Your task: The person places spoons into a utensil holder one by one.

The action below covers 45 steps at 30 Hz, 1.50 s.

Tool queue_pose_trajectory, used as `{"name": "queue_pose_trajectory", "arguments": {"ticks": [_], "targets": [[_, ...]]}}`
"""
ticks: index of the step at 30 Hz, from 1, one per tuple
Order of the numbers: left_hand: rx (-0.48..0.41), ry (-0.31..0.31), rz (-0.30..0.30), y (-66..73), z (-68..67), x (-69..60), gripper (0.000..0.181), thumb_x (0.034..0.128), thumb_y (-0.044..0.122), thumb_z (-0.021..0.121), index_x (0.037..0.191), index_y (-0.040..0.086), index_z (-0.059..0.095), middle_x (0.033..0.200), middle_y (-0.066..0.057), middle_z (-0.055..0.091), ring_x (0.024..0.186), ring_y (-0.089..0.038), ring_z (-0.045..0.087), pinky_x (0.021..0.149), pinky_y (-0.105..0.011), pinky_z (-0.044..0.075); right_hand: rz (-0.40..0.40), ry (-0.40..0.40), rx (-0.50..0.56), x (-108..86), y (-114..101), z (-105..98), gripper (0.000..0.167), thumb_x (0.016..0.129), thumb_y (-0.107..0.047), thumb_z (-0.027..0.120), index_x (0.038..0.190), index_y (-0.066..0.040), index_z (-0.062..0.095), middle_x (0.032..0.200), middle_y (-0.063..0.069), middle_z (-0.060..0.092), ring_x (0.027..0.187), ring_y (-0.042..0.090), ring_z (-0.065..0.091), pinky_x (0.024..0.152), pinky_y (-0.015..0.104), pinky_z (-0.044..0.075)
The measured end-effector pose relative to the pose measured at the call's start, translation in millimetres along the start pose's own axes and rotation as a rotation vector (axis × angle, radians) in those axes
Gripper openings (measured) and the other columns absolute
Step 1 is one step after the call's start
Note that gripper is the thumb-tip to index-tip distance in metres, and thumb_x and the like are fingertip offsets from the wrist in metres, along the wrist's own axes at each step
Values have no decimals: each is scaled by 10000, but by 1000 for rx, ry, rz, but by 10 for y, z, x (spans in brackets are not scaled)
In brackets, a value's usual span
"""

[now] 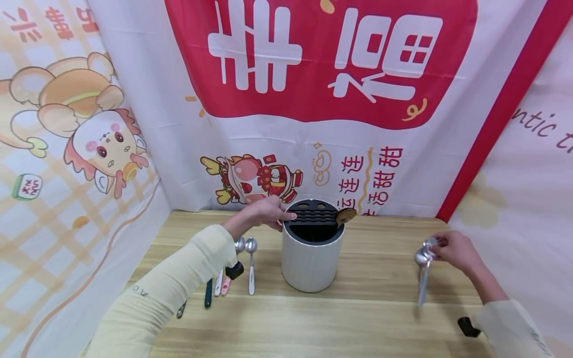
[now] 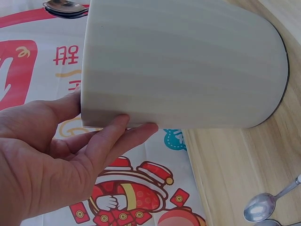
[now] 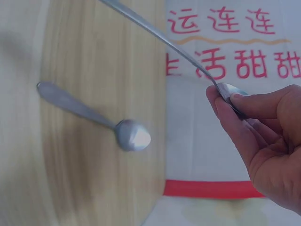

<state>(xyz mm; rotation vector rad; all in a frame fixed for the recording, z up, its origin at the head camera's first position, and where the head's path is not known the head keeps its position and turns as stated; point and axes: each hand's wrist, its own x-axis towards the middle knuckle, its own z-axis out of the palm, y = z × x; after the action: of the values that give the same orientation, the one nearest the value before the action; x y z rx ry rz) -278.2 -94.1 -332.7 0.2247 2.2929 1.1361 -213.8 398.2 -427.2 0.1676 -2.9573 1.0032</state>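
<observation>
A white cylindrical utensil holder [image 1: 309, 268] with a black slotted top stands upright on the table. My left hand [image 1: 268, 211] grips its rim, the thumb over the top edge and fingers against the outer wall [image 2: 178, 70]. Spoon bowls [image 1: 346, 216] stick up from the holder's right side. Off to the right, my right hand [image 1: 454, 251] pinches a metal spoon [image 3: 164, 40] by its bowl, handle pointing away from the fingers. Beneath it another metal spoon [image 3: 80, 106] lies on the table, apart from the hand.
Left of the holder lies a spoon with a white handle [image 1: 251, 283]. Several more utensils, with a pink handle [image 1: 226, 285] and a dark green handle [image 1: 208, 293] among them, are partly hidden by my left sleeve. Printed cloth [image 1: 179, 149] hangs behind the wooden table [image 1: 358, 328].
</observation>
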Motion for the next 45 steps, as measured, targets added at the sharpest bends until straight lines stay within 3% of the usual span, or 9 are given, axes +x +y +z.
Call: {"name": "queue_pose_trajectory", "arguments": {"ticks": [6,17,24,29,34,41,45], "targets": [[-1,6,-3,5,10,-1,262,979,243,644,972,5,753,758,-39,687,759,-183,653,906,-387,594,-43,61,-2,-14,-212,-50,278,877,-34,724,1064,159,655,871,230,730,666,-54,620,587,214,586],[16,14,13,-15,13,7,263,982,243,640,957,7,755,765,-38,686,773,-187,661,797,-301,615,-77,148,37,-53,-631,-120,266,928,-63,682,1111,126,641,956,277,720,691,-36,658,612,211,596],[7,12,8,-9,15,7,260,981,239,641,974,5,753,779,-40,690,784,-193,651,885,-364,601,-120,229,42,-100,-909,-140,238,927,-79,698,1068,108,657,927,264,719,677,-87,625,591,149,566],[7,14,8,-7,14,-5,262,979,242,643,971,4,752,780,-44,693,787,-195,655,869,-351,605,-145,272,27,-122,-1116,-161,222,929,-112,707,1057,67,685,910,222,721,688,-70,628,601,114,547],[17,17,15,-16,12,-4,263,982,245,640,954,8,752,771,-38,689,766,-183,652,849,-339,609,-163,296,33,-137,-1293,-174,232,932,-140,710,1072,45,693,924,218,727,696,-23,663,608,98,537],[7,23,10,-27,16,24,251,973,243,653,949,16,757,774,-48,695,771,-189,662,857,-351,608,-182,319,85,-154,-1476,-168,207,942,-124,693,1073,36,681,952,229,723,712,-114,622,626,103,549],[8,18,10,-30,11,29,247,972,240,654,953,16,756,796,-54,704,787,-195,665,858,-348,608,-176,329,114,-167,-1604,-163,217,951,-149,685,1091,17,678,975,222,722,719,-103,629,640,103,550]]}}
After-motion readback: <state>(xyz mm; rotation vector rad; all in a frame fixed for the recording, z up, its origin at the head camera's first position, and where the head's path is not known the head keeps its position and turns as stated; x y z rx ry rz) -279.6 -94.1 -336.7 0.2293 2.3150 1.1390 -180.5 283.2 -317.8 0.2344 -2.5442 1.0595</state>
